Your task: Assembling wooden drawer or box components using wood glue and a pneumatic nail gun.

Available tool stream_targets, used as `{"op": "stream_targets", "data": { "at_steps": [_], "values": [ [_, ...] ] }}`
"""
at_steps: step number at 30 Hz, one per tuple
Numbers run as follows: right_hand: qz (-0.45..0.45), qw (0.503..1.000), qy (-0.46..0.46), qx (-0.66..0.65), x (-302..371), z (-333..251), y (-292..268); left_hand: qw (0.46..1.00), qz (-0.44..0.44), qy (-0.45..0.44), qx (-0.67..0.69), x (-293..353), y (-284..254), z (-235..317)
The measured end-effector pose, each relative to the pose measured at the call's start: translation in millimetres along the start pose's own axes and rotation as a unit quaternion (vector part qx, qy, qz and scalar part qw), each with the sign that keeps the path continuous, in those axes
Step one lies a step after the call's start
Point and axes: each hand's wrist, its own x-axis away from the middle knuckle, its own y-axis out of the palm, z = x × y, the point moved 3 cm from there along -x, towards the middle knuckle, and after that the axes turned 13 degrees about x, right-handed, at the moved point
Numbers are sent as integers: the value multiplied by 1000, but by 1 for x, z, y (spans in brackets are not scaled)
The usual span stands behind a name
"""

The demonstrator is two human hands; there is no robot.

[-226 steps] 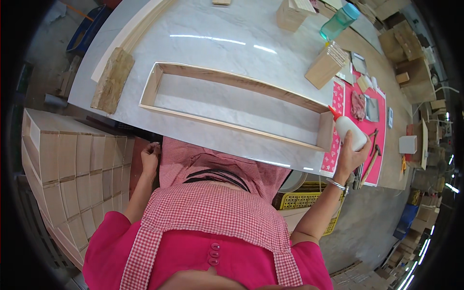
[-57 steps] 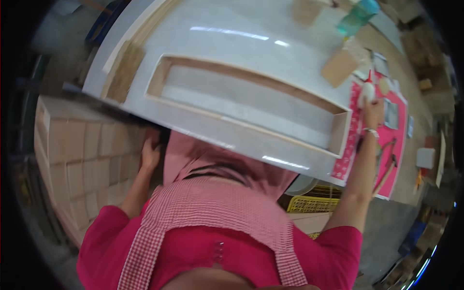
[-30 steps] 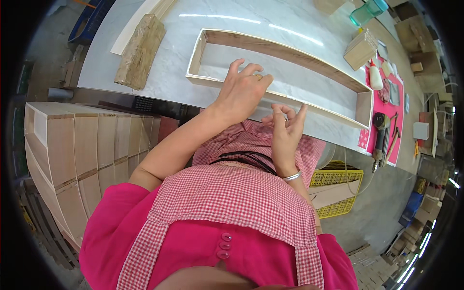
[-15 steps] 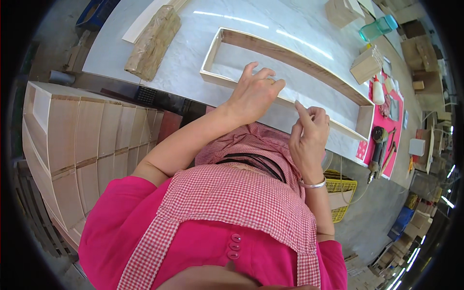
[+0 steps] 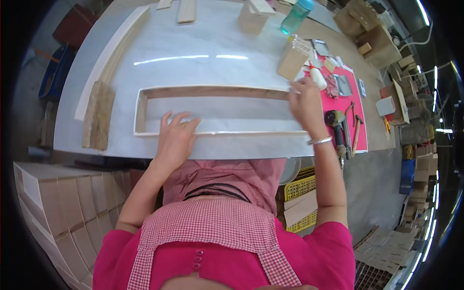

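Across the near part of the pale, glossy surface [image 5: 208, 73], a long wooden frame [image 5: 217, 92] is laid flat, its long sides set roughly along the near edge. Over the left part of its near side the left hand [image 5: 176, 137] is held, its fingers parted and loosely curled above the inside of the frame; whether the wood is touched cannot be told. At the right end the right hand [image 5: 307, 107] is placed, with bent fingers; by blur and angle it is left uncertain whether they are pressed together or clamped on anything, and that end is partly hidden by the hand. Just beyond, a white bottle with a red tip [image 5: 317, 78] is seen by a pink mat [image 5: 333, 104], on which a crumpled pink cloth [image 5: 331, 87], a power tool [image 5: 337, 130] and a hammer [image 5: 357, 133] are laid. Behind the right hand a stack of thin wooden pieces [image 5: 291, 60] is stood, and farther off a teal drinking bottle [image 5: 297, 17]. Left of the frame, well apart from it, a rough wooden block [image 5: 99, 116] is set down.
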Motion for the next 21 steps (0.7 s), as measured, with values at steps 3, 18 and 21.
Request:
{"op": "stream_targets", "data": {
  "at_steps": [3, 18, 21],
  "values": [
    [11, 994, 93, 57, 6, 135, 33, 1000, -28, -10, -7, -1, -5, 7],
    [-143, 922, 341, 113, 21, 346, 136, 958, 236, -161, -38, 12, -71, 2],
    [-89, 917, 386, 41, 53, 328, 77, 954, 242, -177, -17, -18, -73, 12]
  ]
}}
